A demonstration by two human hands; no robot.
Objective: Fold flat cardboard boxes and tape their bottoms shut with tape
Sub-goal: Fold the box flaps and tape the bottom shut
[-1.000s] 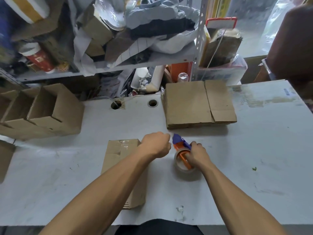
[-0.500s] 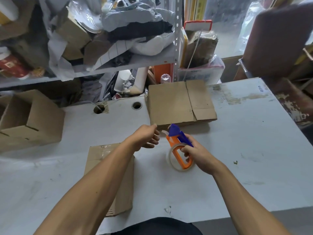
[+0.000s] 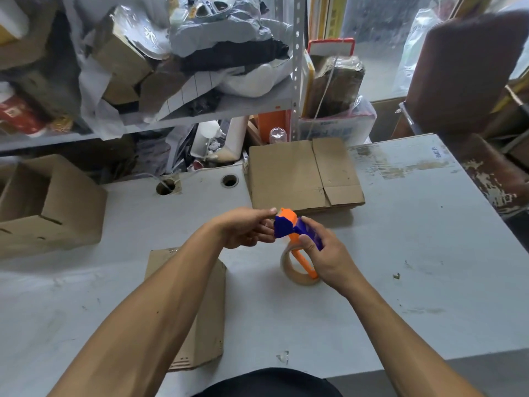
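Since half a second ago the left hand [image 3: 246,229] has closed in on the orange-and-blue plastic tape dispenser [image 3: 294,242], fingertips now pinching at its blue head. Right hand [image 3: 325,255] grips the handle; roll rests on the grey table [image 3: 415,253]. The taped brown cardboard box [image 3: 207,319] lies under the left forearm, and the flat cardboard stack [image 3: 300,174] sits just behind the dispenser.

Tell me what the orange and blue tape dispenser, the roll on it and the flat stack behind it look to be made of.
Orange and blue tape dispenser: moulded plastic, going by its saturated colour and slight sheen.
Tan tape roll: probably clear film tape; glossy, translucent.
Flat brown box stack: matt corrugated cardboard, with creases and cut flaps showing.
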